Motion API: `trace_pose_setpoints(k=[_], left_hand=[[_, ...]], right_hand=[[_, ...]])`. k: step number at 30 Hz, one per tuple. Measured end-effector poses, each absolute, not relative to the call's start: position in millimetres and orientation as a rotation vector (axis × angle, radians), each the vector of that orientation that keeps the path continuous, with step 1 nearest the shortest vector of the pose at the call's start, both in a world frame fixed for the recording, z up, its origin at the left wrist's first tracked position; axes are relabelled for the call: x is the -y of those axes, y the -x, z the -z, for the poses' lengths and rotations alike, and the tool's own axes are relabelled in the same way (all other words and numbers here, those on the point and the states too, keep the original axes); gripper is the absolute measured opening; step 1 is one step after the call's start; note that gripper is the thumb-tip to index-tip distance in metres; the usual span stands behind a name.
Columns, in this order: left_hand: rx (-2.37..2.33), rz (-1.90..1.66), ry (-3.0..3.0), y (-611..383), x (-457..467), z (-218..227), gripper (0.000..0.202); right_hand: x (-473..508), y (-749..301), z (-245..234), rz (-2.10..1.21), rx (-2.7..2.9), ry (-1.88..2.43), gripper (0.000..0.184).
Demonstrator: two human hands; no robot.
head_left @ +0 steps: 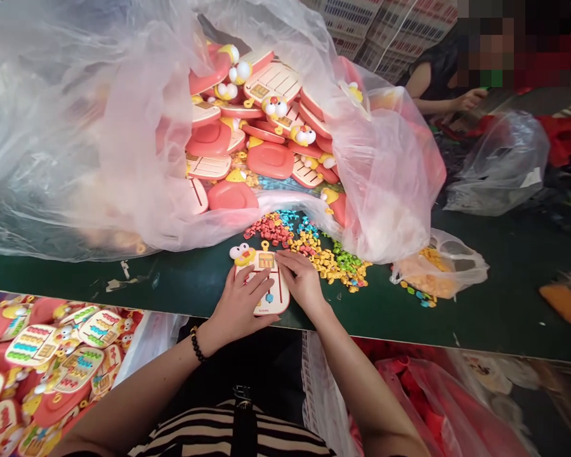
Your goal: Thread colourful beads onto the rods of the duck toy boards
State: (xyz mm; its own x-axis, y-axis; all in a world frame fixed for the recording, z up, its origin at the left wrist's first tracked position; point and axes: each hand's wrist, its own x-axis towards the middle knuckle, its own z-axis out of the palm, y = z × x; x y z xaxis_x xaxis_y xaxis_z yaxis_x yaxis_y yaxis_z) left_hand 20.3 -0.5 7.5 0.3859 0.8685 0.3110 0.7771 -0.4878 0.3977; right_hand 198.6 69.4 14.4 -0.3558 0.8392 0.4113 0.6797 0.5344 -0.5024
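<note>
A cream toy board (278, 287) with slots, a yellow duck-like head with bulging white eyes and a small yellow loop lies on the table before me. My left hand (240, 298) holds it from the left, fingers spread across its face and thumb along the lower edge. A blue piece (269, 298) sits in a middle slot. At the board's upper right edge is my right hand (304, 279), fingers drawn together; whatever they pinch is hidden. Just beyond lie small coloured pieces (328, 261) in yellow, red, blue and green heaps.
A large clear plastic bag (124, 146) full of similar boards (271, 158) spreads over the green table (171, 285). A small bag of orange pieces (433, 270) lies right. Boards with filled slots (33, 346) fill a container lower left. Another person's hand (471, 99) shows upper right.
</note>
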Motion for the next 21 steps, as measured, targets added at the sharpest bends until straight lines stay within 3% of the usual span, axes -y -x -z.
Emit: trace_pose_setpoints(k=[7, 18, 21], left_hand=[[-1.497, -0.775, -2.396, -22.3, -0.5, -2.5, 0.075], [-1.504, -0.764, -2.415, -23.2, 3.3, -2.3, 0.07], [-1.499, -0.753, -2.435, -22.9, 3.4, -1.7, 0.074]], right_hand=[[-28.5, -197.8, -10.6, -0.203, 2.136, 1.317, 0.033], [6.1, -184.6, -8.2, -0.338, 2.223, 1.245, 0.047], [-13.6, -189.9, -19.8, -0.356, 2.137, 1.232, 0.042]])
